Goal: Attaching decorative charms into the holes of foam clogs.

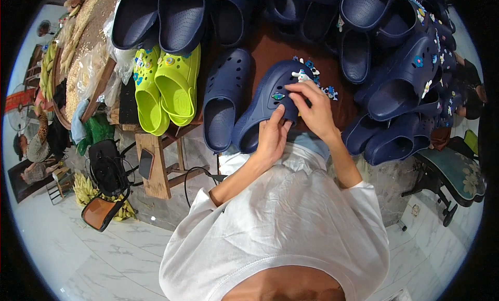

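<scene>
A navy clog (pixel 265 95) lies in front of me on the brown tabletop, its holed upper facing up. My left hand (pixel 273 137) grips the rim of its opening, thumb on top and fingers tucked inside. Over the upper, my right hand (pixel 314 109) has thumb and index finger drawn together close to the holes; whatever may be between them is hidden. A green and blue shoe charm (pixel 278 97) sits in the upper, and a white figure-shaped charm (pixel 301 75) shows near the toe. Loose charms (pixel 330 93) lie just beyond my right hand. Another navy clog (pixel 227 90), undecorated, stands alongside on the left.
Lime-green clogs (pixel 176 87) with charms stand at the left table edge. Navy clogs (pixel 182 20) line the back; a decorated pile (pixel 400 87) rises on the right. A wooden stool (pixel 152 165) holds a phone (pixel 146 163). A chair (pixel 452 168) stands at right.
</scene>
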